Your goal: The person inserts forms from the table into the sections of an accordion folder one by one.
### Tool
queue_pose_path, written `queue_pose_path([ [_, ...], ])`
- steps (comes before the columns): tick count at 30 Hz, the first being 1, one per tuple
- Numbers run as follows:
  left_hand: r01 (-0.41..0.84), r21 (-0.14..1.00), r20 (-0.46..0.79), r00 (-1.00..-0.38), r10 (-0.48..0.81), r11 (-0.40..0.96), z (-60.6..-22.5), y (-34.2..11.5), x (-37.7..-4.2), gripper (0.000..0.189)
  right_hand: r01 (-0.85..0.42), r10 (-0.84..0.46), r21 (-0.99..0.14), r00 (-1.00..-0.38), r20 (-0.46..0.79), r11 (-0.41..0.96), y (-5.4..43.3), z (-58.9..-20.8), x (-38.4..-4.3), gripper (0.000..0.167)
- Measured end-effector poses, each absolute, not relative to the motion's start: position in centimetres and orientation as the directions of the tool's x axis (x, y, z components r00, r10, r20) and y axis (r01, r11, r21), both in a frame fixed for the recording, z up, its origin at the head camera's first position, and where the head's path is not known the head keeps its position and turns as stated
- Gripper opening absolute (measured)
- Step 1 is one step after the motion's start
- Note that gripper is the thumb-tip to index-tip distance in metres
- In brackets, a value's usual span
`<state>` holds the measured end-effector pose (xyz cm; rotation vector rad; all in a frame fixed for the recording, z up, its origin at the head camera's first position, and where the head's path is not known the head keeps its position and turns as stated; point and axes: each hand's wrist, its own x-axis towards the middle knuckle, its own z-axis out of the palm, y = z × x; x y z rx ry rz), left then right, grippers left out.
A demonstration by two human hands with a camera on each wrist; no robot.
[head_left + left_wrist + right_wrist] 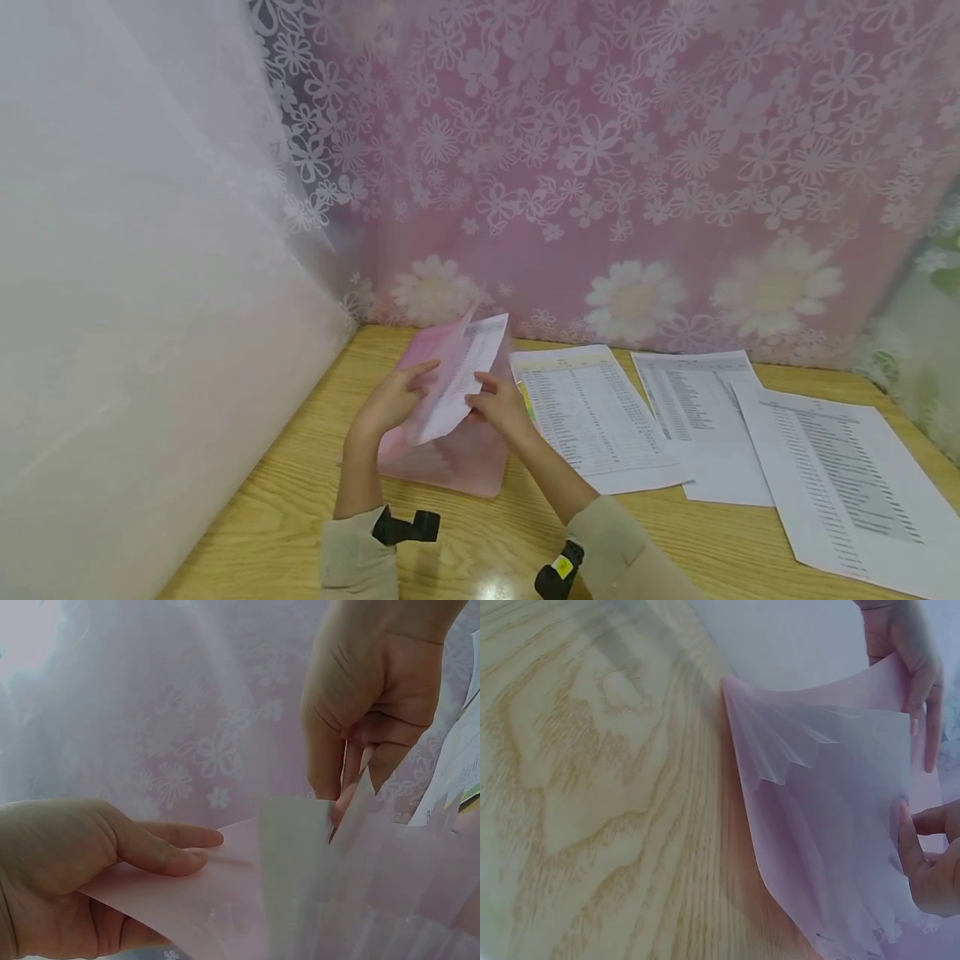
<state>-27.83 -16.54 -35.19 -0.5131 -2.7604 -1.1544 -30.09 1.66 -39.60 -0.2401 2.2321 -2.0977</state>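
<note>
right hand point(501, 407) pinches sheet point(471, 375), partly hidden by pink folder point(467, 472)

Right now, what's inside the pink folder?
A white printed sheet, pinched by the right hand, sits partly inside the pink folder; anything deeper is covered, so I can't tell.

The pink folder point(450, 473) is looking like smooth, faintly glossy plastic, and its pleats point(784, 754) are showing as thin, see-through film, catching bright streaks along the folds. The held sheet point(453, 408) is appearing as smooth, matt white paper; the loose printed sheets point(592, 408) are showing the same dull paper finish. Under them, the counter point(262, 525) is displaying wood grain with a polished sheen, reflecting a bright spot. The flowered curtain point(600, 192) is resembling thin, translucent film. The beige sleeves point(358, 557) are looking like matt cloth, while the wrist cameras point(405, 529) are showing black plastic.
</note>
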Motion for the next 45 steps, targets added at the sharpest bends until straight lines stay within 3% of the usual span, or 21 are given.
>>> queue_pose_path([
  [9,0.346,0.673,0.238,-0.938,0.252,0.654,-35.3,-16.5,-27.9,0.046,-0.180,-0.083,-0.983,-0.980,0.183,-0.048,3.9,-38.7,-29.7,0.038],
  [19,0.333,0.675,0.218,-0.942,0.253,0.658,-35.1,-16.5,-27.9,0.047,-0.159,-0.085,-0.985,-0.983,0.164,-0.060,7.4,-38.3,-29.3,0.027],
  [37,0.344,0.721,0.206,-0.935,0.288,0.602,-35.2,-16.7,-27.9,0.048,-0.105,0.074,-0.962,-0.989,0.127,0.251,20.6,-39.5,-28.9,0.040],
  [45,0.335,0.731,0.207,-0.939,0.274,0.595,-35.1,-17.0,-27.7,0.048,-0.044,0.127,-0.851,-0.984,0.128,0.523,25.0,-40.6,-28.6,0.043],
])
